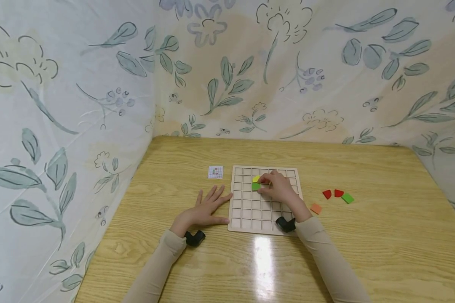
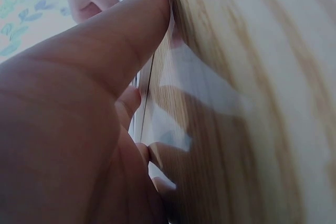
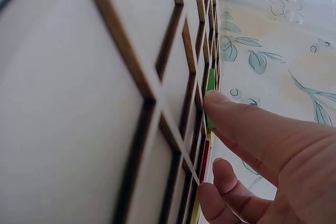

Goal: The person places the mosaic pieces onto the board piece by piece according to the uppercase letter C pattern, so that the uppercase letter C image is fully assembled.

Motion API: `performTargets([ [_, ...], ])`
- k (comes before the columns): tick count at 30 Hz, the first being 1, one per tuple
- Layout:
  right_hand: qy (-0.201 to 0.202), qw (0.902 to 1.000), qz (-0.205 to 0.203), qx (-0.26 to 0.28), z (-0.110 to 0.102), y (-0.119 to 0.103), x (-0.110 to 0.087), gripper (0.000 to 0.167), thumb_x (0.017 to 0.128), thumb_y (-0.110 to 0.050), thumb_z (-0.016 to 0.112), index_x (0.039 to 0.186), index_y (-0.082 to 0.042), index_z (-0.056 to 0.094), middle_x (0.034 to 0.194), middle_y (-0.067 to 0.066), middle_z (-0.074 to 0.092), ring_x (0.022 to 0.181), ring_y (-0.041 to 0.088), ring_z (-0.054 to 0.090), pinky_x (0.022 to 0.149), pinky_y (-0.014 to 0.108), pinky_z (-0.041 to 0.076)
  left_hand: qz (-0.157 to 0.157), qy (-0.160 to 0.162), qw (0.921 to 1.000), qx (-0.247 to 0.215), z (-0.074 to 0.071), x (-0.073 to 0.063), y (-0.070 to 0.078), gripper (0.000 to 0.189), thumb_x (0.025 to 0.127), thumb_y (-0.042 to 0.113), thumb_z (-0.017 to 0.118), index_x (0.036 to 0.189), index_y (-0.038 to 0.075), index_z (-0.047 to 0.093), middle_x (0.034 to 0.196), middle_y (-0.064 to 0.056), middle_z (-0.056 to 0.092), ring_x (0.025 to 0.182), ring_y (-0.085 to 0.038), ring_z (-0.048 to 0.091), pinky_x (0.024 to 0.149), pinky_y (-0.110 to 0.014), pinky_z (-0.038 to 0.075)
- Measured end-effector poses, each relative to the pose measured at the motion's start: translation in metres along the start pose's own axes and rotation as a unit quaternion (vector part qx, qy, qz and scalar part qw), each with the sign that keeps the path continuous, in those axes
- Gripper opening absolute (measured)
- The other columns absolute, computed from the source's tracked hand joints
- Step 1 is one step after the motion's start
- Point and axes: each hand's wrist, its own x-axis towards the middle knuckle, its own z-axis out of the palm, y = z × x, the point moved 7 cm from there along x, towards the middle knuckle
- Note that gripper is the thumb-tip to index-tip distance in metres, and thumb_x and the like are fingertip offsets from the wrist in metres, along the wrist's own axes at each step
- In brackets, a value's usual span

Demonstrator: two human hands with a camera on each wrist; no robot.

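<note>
A pale wooden grid board (image 1: 246, 225) lies on the table. In its upper part sit a green square tile (image 1: 255, 186) and, just behind it, a yellow tile (image 1: 255, 179). My right hand (image 1: 282, 188) is over the board, thumb and index finger pinching the green tile. In the right wrist view the thumb (image 3: 236, 116) presses on that green tile (image 3: 211, 80), and a red piece (image 3: 205, 158) shows below it. My left hand (image 1: 206, 210) lies flat with spread fingers, thumb and a fingertip touching the board's left edge. The right hand hides some cells.
To the board's right lie two red rounded pieces (image 1: 327, 194), a green tile (image 1: 347, 198) and an orange tile (image 1: 316, 208). A small printed pattern card (image 1: 215, 172) is at the board's upper left. Floral cloth (image 1: 227, 84) hangs behind the wooden table (image 1: 383, 252) and on its left.
</note>
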Motion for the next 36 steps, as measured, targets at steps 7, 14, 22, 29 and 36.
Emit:
performTargets([
  [7,-0.001,1.0,0.003,0.003,0.0011,0.001,-0.0003,0.026,0.078,-0.025,0.076,0.099,-0.013,0.069,0.088,0.006,0.055,0.08,0.022,0.051,0.07,0.037,0.036,-0.006,-0.004,1.0,0.006,0.0019,0.001,-0.0034,0.08,0.088,0.053,0.055,0.15,0.028,0.012,0.156,-0.006,-0.008,0.142,-0.027,-0.014,0.104,-0.06,-0.017],
  [14,0.003,0.9999,0.006,0.012,0.0004,0.0007,-0.0009,0.024,0.078,-0.022,0.075,0.099,-0.012,0.071,0.083,0.006,0.054,0.072,0.019,0.048,0.064,0.032,0.034,-0.012,-0.009,0.9999,0.007,0.0033,0.0019,-0.0052,0.08,0.087,0.054,0.054,0.15,0.03,0.01,0.156,-0.004,-0.009,0.142,-0.024,-0.016,0.105,-0.059,-0.018],
  [22,0.008,0.9997,0.014,0.018,-0.0022,0.0002,-0.0006,0.023,0.078,-0.019,0.076,0.099,-0.011,0.074,0.078,0.006,0.053,0.067,0.017,0.046,0.058,0.028,0.035,-0.011,-0.006,0.9999,0.009,0.002,0.0018,-0.0051,0.081,0.087,0.055,0.054,0.15,0.03,0.01,0.156,-0.004,-0.009,0.142,-0.025,-0.015,0.105,-0.059,-0.018],
  [29,0.004,0.9994,0.024,0.024,-0.0019,0.0016,0.0003,0.023,0.078,-0.019,0.075,0.099,-0.011,0.074,0.08,0.005,0.055,0.069,0.016,0.048,0.06,0.028,0.037,-0.01,-0.003,0.9999,0.007,0.0007,0.0014,-0.0041,0.081,0.087,0.054,0.055,0.15,0.029,0.011,0.156,-0.005,-0.008,0.142,-0.026,-0.014,0.105,-0.06,-0.017],
  [36,0.014,0.9996,0.022,0.008,-0.0025,0.001,0.0007,0.022,0.077,-0.021,0.076,0.098,-0.013,0.075,0.077,0.003,0.055,0.067,0.016,0.048,0.063,0.033,0.031,-0.011,-0.005,0.9999,0.006,0.001,0.0019,-0.004,0.08,0.087,0.054,0.055,0.15,0.029,0.012,0.156,-0.005,-0.007,0.142,-0.026,-0.014,0.105,-0.059,-0.018],
])
